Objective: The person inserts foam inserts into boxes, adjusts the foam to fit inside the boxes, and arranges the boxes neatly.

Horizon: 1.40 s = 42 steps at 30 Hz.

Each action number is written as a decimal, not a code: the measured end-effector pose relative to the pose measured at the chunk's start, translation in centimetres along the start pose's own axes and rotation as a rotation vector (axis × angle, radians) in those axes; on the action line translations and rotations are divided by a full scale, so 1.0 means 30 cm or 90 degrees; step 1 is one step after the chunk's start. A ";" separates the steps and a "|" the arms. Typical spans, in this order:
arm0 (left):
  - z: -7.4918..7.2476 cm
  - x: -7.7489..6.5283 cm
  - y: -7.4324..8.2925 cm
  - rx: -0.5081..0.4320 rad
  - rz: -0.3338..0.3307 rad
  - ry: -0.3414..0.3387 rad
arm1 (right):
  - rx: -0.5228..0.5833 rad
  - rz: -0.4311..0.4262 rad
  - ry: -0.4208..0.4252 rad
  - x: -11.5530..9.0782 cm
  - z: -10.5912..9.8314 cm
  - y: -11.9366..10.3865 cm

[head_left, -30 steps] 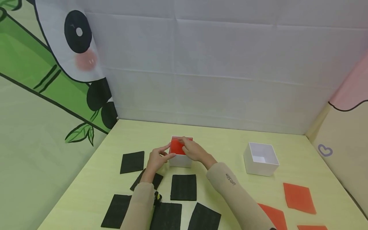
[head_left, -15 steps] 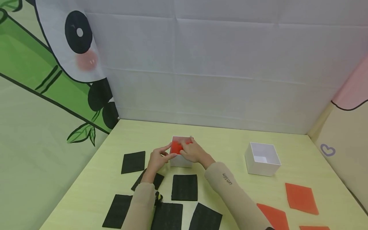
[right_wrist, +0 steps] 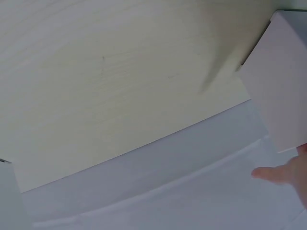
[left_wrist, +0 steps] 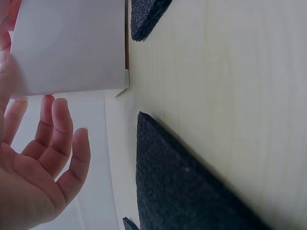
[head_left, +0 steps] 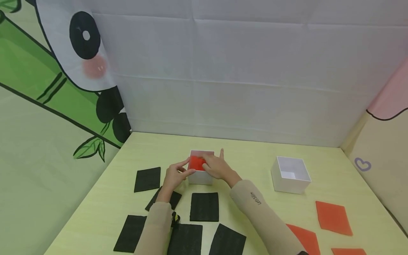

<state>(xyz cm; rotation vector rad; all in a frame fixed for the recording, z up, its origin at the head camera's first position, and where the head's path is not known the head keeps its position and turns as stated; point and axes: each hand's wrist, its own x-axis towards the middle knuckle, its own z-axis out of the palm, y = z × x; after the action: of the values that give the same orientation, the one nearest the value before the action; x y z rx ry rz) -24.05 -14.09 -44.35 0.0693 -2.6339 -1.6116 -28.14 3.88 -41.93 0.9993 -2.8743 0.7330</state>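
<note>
In the head view, a small white open-topped box (head_left: 200, 178) stands at the middle of the table with a red square sheet (head_left: 196, 163) in its opening. My left hand (head_left: 174, 176) holds the box's left side, thumb on the front rim; the left wrist view shows its fingertips against the white wall (left_wrist: 69, 48). My right hand (head_left: 218, 167) reaches over the right rim, its front fingers pressing on the red sheet and one finger pointing up outside the box. What those fingertips do is partly hidden; the right wrist view shows only a finger (right_wrist: 271, 174) beside the box.
A second white box (head_left: 288, 183) stands open at the right. Several black foam squares (head_left: 204, 207) lie at the front and left, some partly under my left sleeve. Orange-red squares (head_left: 333, 217) lie at the front right. A white cloth backdrop (head_left: 223, 88) rises behind the table.
The red sheet sits slightly lower at the back of the box than before. My right hand's fingers have shifted over it, and one finger now sticks up. My left hand stays put.
</note>
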 end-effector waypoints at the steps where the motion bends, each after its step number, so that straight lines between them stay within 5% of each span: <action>1: 0.000 0.000 0.000 0.001 0.001 0.000 | -0.008 0.000 -0.001 0.000 0.000 0.001; 11: 0.003 0.004 0.003 -0.012 0.000 0.002 | -0.089 -0.033 -0.001 0.007 0.001 0.017; 24: 0.012 0.003 0.002 -0.011 0.002 0.007 | -0.132 -0.024 -0.085 0.024 0.006 0.017; 32: 0.017 0.005 0.004 -0.014 0.005 0.012 | -0.062 -0.039 -0.032 0.001 0.001 0.024; 42: 0.018 0.004 0.001 -0.010 0.013 0.007 | -0.061 -0.089 0.005 -0.027 -0.012 0.013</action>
<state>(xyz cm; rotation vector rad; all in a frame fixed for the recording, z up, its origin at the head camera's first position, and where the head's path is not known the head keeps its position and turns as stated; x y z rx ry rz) -24.22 -13.62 -44.56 0.0501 -2.6050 -1.6204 -27.77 4.77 -41.90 1.1665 -2.7680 0.5821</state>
